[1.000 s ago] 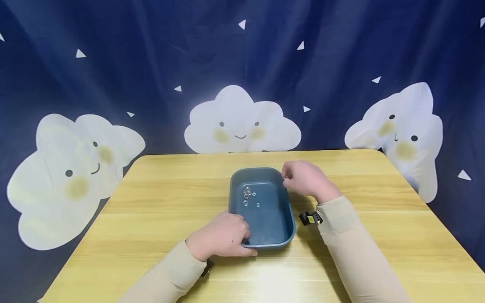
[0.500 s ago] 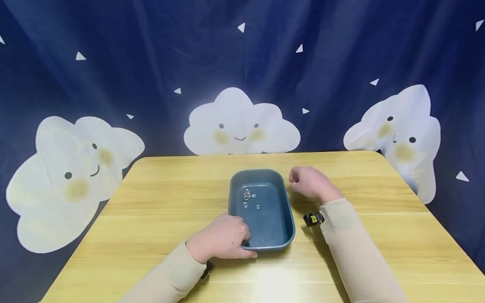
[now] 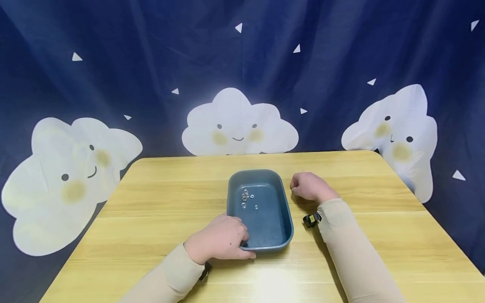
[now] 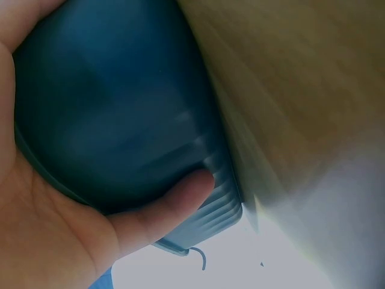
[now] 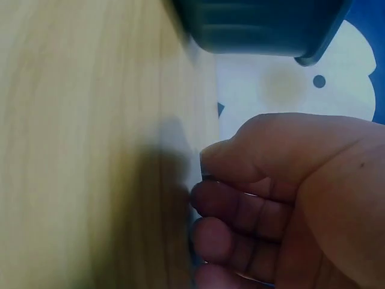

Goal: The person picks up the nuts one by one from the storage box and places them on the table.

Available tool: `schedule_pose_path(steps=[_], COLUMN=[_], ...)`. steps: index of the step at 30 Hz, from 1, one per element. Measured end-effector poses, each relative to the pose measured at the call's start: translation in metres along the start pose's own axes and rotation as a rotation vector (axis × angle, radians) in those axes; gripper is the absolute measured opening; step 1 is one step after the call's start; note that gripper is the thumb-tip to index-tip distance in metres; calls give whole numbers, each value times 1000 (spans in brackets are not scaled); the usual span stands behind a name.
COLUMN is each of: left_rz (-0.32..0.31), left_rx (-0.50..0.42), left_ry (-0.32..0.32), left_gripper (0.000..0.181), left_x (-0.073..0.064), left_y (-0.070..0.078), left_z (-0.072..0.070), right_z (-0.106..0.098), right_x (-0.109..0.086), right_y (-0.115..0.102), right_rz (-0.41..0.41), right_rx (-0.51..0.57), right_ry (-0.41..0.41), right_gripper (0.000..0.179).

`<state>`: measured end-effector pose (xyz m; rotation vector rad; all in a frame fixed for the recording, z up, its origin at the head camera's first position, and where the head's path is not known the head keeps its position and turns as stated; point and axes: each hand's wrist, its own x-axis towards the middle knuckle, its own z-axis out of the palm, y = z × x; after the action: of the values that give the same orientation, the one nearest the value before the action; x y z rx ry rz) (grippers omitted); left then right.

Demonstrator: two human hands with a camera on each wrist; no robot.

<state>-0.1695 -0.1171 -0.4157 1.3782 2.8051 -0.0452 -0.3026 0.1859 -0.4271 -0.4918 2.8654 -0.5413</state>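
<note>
A dark blue-green plastic bin (image 3: 269, 229) lies on the table, its long sides running away from me. At its near left corner my left hand (image 3: 221, 240) grips the rim, fingers inside and thumb (image 4: 174, 205) along the outer wall. Several small shiny ring-like pieces (image 3: 244, 198) sit on the bin's floor toward the left. Right of the bin, close over the table, is my right hand (image 3: 310, 186). Its fingers (image 5: 219, 201) are curled, with the thumb tip near the index fingertip; I cannot tell whether something tiny is between them.
A pale wood table (image 3: 166, 193) carries the bin. Behind it hangs a dark blue curtain (image 3: 212, 50) with white clouds (image 3: 238, 113). A small black camera (image 3: 311, 219) is strapped at my right wrist.
My right hand has moved from the bin's far right rim out to the right and lower, close to the table. The left hand keeps its grip on the bin, and the pieces inside stay put.
</note>
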Motion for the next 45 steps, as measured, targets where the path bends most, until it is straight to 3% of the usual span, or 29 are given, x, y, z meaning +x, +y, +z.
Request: schedule_pose_path(steps=[7,17,31,45], left_rz=[-1,-1,-5,-8], left_rx=[12,12,1,3], left_ry=[-2,-5,5,-6], left_gripper=[51,51,50,50], left_x=[0,-1,-3,0], left_y=[0,1,1,0], left_z=[0,1,3,0], right_z=[3,-7,-26,-42], right_x=[3,-6,-15,-30], right_y=[3,-5,-33,-73], right_rz=[5,-6,-36,-137], right_rx=[-26,23,-1,-16], right_ry=[19,57,101,178], right_gripper=[8,4,9,9])
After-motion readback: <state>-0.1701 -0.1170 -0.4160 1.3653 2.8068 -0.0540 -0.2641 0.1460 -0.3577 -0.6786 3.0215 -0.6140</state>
